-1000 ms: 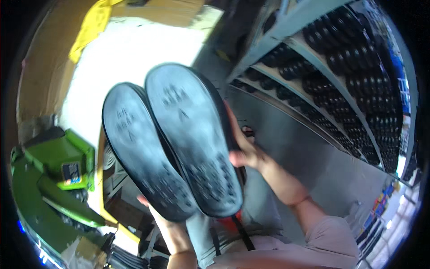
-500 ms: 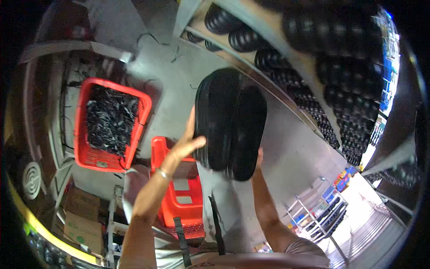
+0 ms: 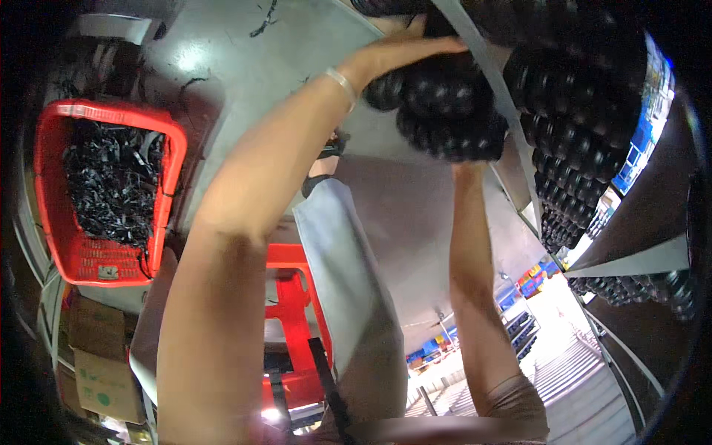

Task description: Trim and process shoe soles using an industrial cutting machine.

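Up at the rack on the right, my left hand [image 3: 404, 55] lies over a group of black rounded, ribbed pieces [image 3: 445, 96], its fingers stretched out along their far side. My right hand meets the lower edge of the same pieces; its fingers are hidden behind them, and only the wrist [image 3: 469, 174] and forearm show. The pieces sit between my two hands beside the rack's grey post [image 3: 512, 137]. Whether they rest on the shelf or are carried by my hands, I cannot tell.
More rows of black pieces [image 3: 567, 141] fill the rack. A red basket [image 3: 46, 193] of black strips stands on the left, with a cardboard box [image 3: 104, 378] below it. A red plastic stool [image 3: 293, 256] is beside my leg. Black scraps [image 3: 263, 22] lie on the floor.
Half a second ago both hands held two long black rounded pieces, like soles, over the floor. My hands have moved up and right to the rack; the view has shifted rightward.
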A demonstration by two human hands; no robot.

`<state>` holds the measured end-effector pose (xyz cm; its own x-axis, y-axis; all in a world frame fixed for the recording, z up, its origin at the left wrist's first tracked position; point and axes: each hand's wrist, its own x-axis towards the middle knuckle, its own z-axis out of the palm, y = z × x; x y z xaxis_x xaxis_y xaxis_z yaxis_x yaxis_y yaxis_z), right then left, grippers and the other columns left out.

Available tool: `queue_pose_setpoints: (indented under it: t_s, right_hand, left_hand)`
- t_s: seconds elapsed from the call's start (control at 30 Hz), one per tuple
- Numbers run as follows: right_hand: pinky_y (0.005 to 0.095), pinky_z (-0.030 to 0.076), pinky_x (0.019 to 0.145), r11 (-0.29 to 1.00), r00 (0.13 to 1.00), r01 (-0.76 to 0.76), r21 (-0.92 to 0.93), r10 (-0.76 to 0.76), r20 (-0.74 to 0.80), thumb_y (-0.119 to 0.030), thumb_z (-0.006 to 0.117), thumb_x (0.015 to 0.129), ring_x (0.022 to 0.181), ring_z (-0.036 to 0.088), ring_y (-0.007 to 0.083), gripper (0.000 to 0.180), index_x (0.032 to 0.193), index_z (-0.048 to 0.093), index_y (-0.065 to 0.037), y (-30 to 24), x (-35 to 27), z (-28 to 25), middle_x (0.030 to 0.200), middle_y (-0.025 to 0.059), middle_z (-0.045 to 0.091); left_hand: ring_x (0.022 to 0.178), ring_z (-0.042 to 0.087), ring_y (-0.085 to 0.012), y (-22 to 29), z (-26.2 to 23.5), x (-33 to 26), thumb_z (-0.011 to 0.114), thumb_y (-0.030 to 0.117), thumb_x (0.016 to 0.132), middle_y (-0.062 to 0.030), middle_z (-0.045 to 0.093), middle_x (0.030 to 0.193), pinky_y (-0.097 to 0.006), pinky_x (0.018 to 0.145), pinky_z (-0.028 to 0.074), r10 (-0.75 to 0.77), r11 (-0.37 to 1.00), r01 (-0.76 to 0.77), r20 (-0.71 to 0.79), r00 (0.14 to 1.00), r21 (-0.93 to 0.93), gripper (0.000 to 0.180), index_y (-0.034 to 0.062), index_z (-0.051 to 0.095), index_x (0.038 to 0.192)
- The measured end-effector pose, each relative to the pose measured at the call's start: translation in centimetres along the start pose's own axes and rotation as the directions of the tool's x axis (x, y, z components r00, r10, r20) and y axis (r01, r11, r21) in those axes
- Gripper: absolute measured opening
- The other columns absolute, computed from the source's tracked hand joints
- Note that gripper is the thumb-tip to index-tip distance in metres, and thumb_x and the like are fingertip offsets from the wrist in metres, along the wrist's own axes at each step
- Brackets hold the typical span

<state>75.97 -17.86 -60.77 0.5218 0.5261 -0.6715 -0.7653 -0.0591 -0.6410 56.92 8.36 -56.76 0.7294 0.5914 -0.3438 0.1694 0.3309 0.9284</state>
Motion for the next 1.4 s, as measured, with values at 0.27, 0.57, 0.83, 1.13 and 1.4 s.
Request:
queue_pose_setpoints:
  t_s: [0.27,0.57,0.83,1.13,1.4]
  right_hand:
    - [0.0638,0.031,0.104,0.978,0.997,-0.014,-0.207,-0.003,-0.080,-0.058,0.046,0.085,0.128,0.043,0.0398,0.070,0.136,0.049,-0.010,-5.6,3.3,10.2,0.141,0.0158,0.046]
    - [0.0760,0.008,0.104,0.989,0.991,-0.135,-0.067,0.134,-0.028,-0.054,0.041,0.089,0.142,0.014,0.0449,0.073,0.147,0.031,-0.012,-4.4,1.7,15.4,0.153,0.0175,0.025]
    - [0.0616,0.028,0.108,0.986,0.954,-0.083,-0.144,0.036,-0.297,-0.052,0.035,0.096,0.135,0.036,0.0374,0.067,0.148,0.026,-0.010,-1.6,-2.2,13.7,0.144,0.0229,0.039]
    - [0.0329,0.053,0.079,0.464,0.930,-0.249,-0.850,0.360,-0.076,-0.033,0.063,0.092,0.093,0.066,0.0218,0.049,0.128,0.053,-0.002,10.2,-27.2,19.4,0.107,0.0136,0.066]
    - [0.0259,0.052,0.067,0.451,0.817,-0.059,-0.890,0.534,0.217,-0.018,0.065,0.091,0.081,0.065,0.0135,0.035,0.122,0.058,-0.004,12.1,-41.0,33.0,0.097,0.0082,0.069]
  left_hand:
    - [0.142,0.022,-0.0325,-3.0,4.9,-2.3,0.060,0.049,0.086,-0.0236,0.028,0.150,-0.039,0.116,0.017,-0.262,0.875,0.066,-0.355,0.897,-0.479,0.080,-0.0016,0.034,0.142]
    - [0.111,0.053,-0.0291,-4.0,6.1,1.0,0.057,0.017,0.090,-0.0182,0.058,0.122,-0.038,0.097,0.039,-0.426,0.600,0.013,-0.305,0.852,-0.800,0.043,-0.0032,0.048,0.127]
    - [0.106,0.054,-0.0162,0.2,3.2,-11.7,0.052,0.015,0.096,-0.0070,0.055,0.115,-0.033,0.095,0.047,-0.587,0.344,0.201,-0.043,0.809,-0.917,0.034,-0.0018,0.051,0.126]
    - [0.105,0.057,-0.0399,-2.4,-1.7,-64.4,0.059,0.042,0.087,-0.0241,0.060,0.115,-0.048,0.097,0.041,-0.658,0.495,0.862,-0.603,0.452,0.106,0.052,0.0047,0.056,0.124]
    - [0.100,0.056,-0.0228,-1.5,-1.6,-69.0,0.059,0.048,0.089,-0.0107,0.062,0.112,-0.037,0.091,0.043,-0.901,0.432,0.485,-0.333,0.279,-0.760,0.055,0.0030,0.054,0.120]
